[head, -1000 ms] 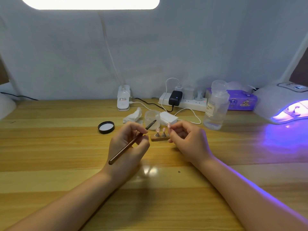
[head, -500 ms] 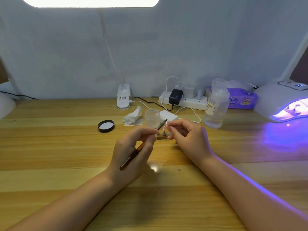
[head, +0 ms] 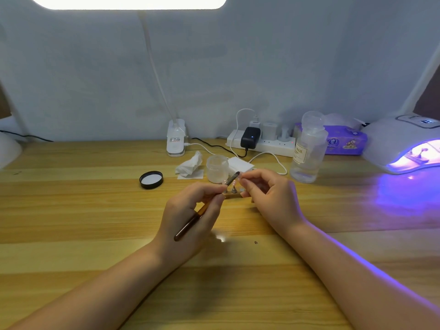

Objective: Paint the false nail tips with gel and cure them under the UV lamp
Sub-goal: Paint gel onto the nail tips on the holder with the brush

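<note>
The nail tip (head: 238, 178) is pinched in the right hand (head: 269, 198), above the wooden stand (head: 232, 194) on the worktop (head: 95, 222). The left hand (head: 190, 217) grips the brush (head: 204, 208), its bristles at the tip. The UV lamp (head: 404, 144) glows far right.

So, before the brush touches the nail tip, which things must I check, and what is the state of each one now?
1. Brush gripped in left hand: ok.
2. Nail tip pinched by right hand: ok, though the tip is too small to see clearly.
3. Gel on the bristles: cannot tell.
4. Gel jar open, its lid lying apart: ok.
5. UV lamp switched on, glowing purple: ok.
6. Free space inside the lamp: cannot tell.
</note>
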